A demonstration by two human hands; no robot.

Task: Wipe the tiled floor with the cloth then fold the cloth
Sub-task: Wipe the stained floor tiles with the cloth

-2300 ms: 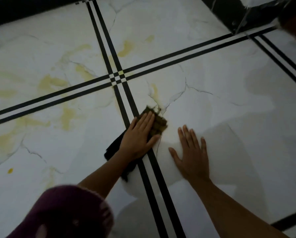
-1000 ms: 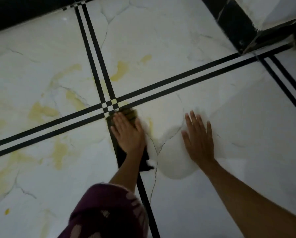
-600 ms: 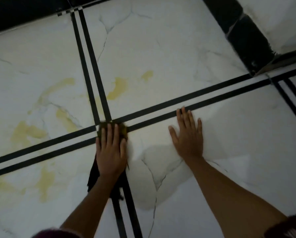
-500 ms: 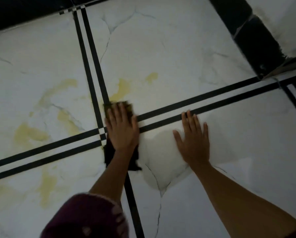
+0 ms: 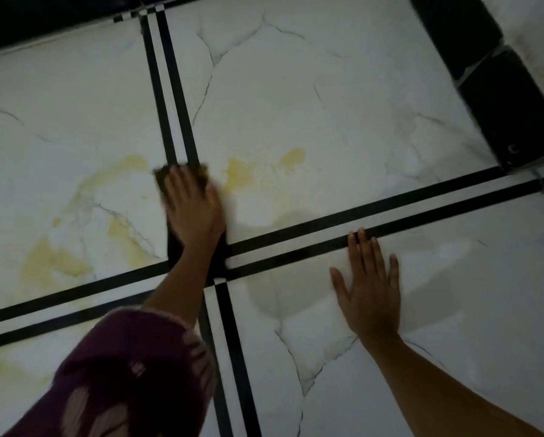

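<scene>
the left hand [image 5: 193, 209] presses flat on a dark cloth [image 5: 201, 175], pinning it to the white marble-look tiled floor [image 5: 327, 105] across the vertical pair of black stripes [image 5: 173, 99], just above where they cross the horizontal pair. this hand is blurred, but its fingers appear straight on top of the cloth rather than curled round it. the cloth's far edge shows an olive tint and lies just beside a yellow stain [image 5: 237, 176]. the right hand [image 5: 370, 291] lies palm down on a bare tile, fingers spread and grasping nothing, its fingertips touching the nearer horizontal stripe. a maroon sleeve [image 5: 132, 373] covers the left forearm.
</scene>
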